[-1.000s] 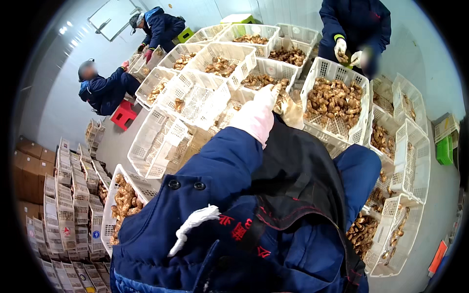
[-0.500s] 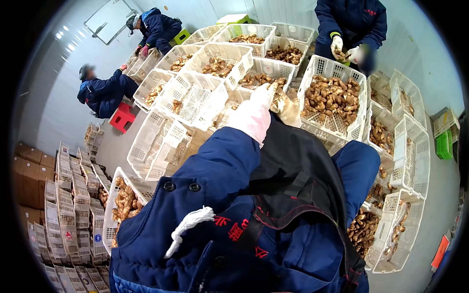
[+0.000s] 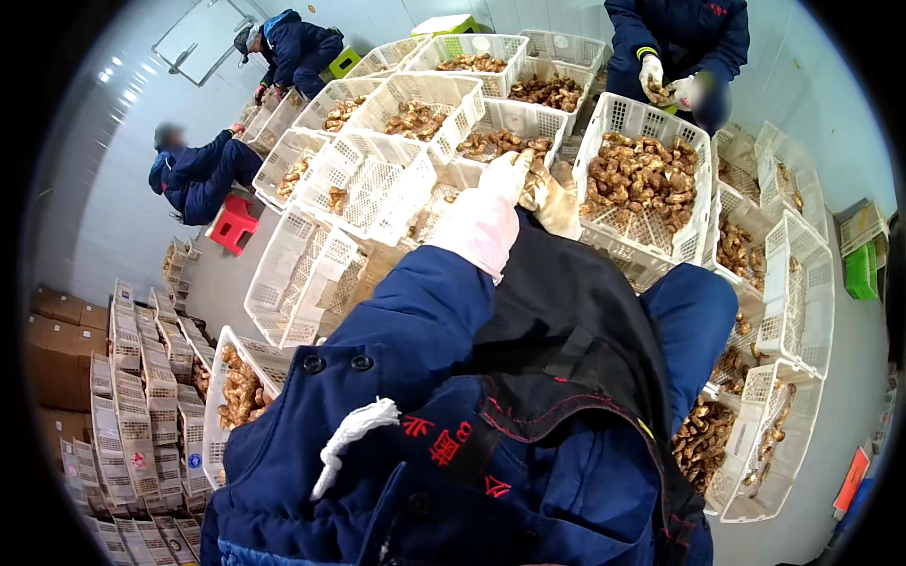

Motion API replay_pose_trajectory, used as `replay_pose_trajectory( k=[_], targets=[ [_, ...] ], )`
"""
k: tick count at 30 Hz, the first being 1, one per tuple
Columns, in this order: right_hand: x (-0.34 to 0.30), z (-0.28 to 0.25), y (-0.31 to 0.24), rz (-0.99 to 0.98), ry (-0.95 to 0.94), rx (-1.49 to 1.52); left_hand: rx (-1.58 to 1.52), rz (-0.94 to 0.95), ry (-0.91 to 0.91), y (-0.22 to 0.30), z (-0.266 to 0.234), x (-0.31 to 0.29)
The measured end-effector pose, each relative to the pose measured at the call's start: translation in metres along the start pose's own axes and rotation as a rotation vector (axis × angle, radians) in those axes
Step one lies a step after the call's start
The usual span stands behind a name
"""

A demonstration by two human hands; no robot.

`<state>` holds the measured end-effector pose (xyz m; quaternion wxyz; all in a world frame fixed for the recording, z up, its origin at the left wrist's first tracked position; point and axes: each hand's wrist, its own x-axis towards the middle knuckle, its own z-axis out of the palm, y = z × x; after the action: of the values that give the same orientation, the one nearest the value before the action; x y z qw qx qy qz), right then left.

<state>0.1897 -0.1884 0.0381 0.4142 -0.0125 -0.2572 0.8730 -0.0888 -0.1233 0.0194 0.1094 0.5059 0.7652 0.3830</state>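
My left hand [image 3: 507, 177], in a white glove with a pink cuff, is closed. Right beside it is my right hand [image 3: 555, 206] in a stained cream glove, its fingers curled in toward the left. Between them shows a small brown piece that looks like a mushroom [image 3: 532, 179], partly covered by the gloves. Just right of my hands stands a white plastic crate [image 3: 694, 222] heaped with brown mushrooms [image 3: 642, 179]. Beyond my hands, another crate [image 3: 543, 115] holds a layer of mushrooms. A nearly bare crate [image 3: 373, 193] lies to the left.
More white crates of mushrooms line the right side [image 3: 797, 302]. Stacked crates [image 3: 132, 406] and cardboard boxes [image 3: 66, 349] fill the left. A co-worker [image 3: 679, 47] sits across at the upper right. Two people work at the upper left, near a red stool [image 3: 232, 224].
My hands remain together in nearly the same place, with my left hand and forearm shifted slightly left in view. The whole view has tilted a little. Nothing is visibly put down or picked up.
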Motion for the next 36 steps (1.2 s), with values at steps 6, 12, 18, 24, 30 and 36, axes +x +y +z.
replay_pose_trajectory(
  k=[6, 12, 18, 24, 30, 36],
  targets=[
    [0.01, -0.012, 0.0, 0.035, -0.01, 0.004, -0.117, -0.103, -0.086, 0.034, -0.007, -0.013],
    [0.046, -0.029, 0.019, 0.079, -0.124, 0.19, -0.124, -0.078, -0.018, 0.038, -0.019, -0.019],
    [0.09, -0.048, 0.05, 0.146, -0.322, 0.469, -0.089, -0.01, 0.099, 0.022, -0.017, -0.018],
    [0.126, -0.07, 0.07, 0.22, -0.483, 0.655, -0.161, -0.028, 0.054, 0.024, -0.017, -0.02],
    [0.147, -0.085, 0.074, 0.266, -0.557, 0.727, -0.22, -0.071, 0.005, 0.037, -0.027, -0.023],
    [0.164, -0.091, 0.061, 0.292, -0.593, 0.724, -0.316, -0.073, 0.024, 0.042, -0.02, -0.019]
  ],
)
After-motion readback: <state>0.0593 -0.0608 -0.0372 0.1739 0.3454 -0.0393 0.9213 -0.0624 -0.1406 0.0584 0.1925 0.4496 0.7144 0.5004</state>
